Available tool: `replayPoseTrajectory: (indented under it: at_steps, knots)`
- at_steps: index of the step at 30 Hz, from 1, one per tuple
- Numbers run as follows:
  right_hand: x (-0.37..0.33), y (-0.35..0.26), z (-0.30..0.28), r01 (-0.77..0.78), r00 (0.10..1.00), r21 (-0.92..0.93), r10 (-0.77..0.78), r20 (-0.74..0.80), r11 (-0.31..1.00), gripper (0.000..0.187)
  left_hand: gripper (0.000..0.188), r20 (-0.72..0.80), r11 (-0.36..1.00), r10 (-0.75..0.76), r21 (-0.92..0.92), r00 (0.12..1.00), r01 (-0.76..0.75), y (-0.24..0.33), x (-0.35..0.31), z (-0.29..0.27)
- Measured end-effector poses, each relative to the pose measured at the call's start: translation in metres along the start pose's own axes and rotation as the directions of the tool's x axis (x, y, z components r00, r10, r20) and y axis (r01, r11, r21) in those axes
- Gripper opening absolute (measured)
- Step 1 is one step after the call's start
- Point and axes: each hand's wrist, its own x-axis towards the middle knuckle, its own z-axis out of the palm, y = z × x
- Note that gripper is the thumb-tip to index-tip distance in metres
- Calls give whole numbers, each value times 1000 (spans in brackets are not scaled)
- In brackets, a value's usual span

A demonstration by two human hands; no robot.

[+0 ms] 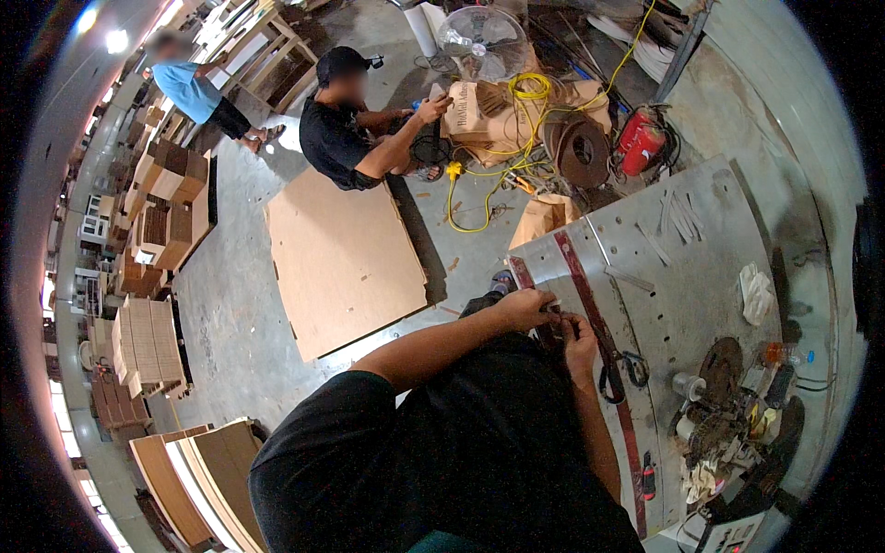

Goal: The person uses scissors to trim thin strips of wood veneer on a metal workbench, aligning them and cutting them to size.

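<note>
My left hand and my right hand meet over the near left edge of a grey metal worktable. Both are closed, fingertips pinched together around something small between them. The piece is too hidden to name. Dark red strips run along the table beside my hands. Right of my right hand lies a black-handled tool, apart from my fingers. A red-and-black hand tool rests farther down the table near my right forearm.
Thin strips, a crumpled white bag and a cluttered machine occupy the table. Beyond are a red cylinder, yellow cable and a fan. A crouching person is beside flat board; another person stands farther back.
</note>
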Motion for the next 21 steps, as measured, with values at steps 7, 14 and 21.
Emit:
replayPoseTrajectory:
  at_steps: [7,14,21]
  knots:
    - [-2,14,2,49,998,8,-50,26,999,25,43,-24,996,49,-73,999,-50,-5,0,7]
    - [-4,10,2,59,997,-94,-54,47,994,22,42,-32,990,54,-126,998,-58,-4,-1,9]
    - [5,51,7,2,1000,37,-1,-25,999,27,42,24,982,-2,-186,1000,6,17,0,-3]
